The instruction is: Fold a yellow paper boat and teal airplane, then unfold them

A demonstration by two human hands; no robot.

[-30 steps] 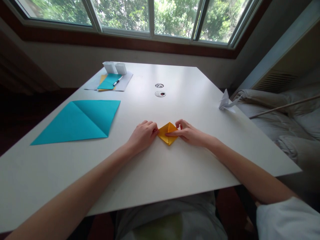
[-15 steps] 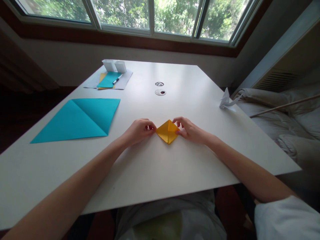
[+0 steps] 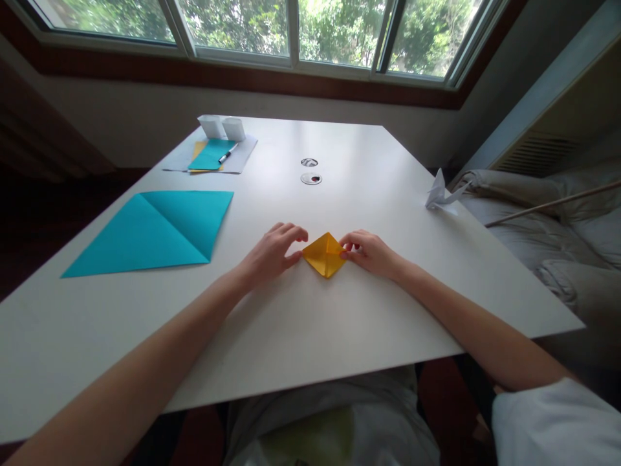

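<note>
A yellow folded paper (image 3: 325, 256), diamond-shaped with creases meeting near its middle, lies on the white table in front of me. My right hand (image 3: 367, 252) pinches its right corner between thumb and fingers. At the left corner is my left hand (image 3: 277, 251), its thumb and fingers spread apart and the thumb tip close to the paper's edge; whether it touches I cannot tell. Further left lies a large turquoise sheet (image 3: 160, 233) with a diagonal crease.
A white paper crane (image 3: 439, 193) stands near the table's right edge. At the back left, two small white containers (image 3: 233, 129), a pen (image 3: 228, 153) and turquoise paper (image 3: 211, 157) rest on more sheets. Two round discs (image 3: 311, 178) are set in the table (image 3: 301, 343).
My left hand has opened, its fingers lifting off the paper's left corner. The right hand's fingers have closed together at the right corner. The yellow paper stays almost in place.
</note>
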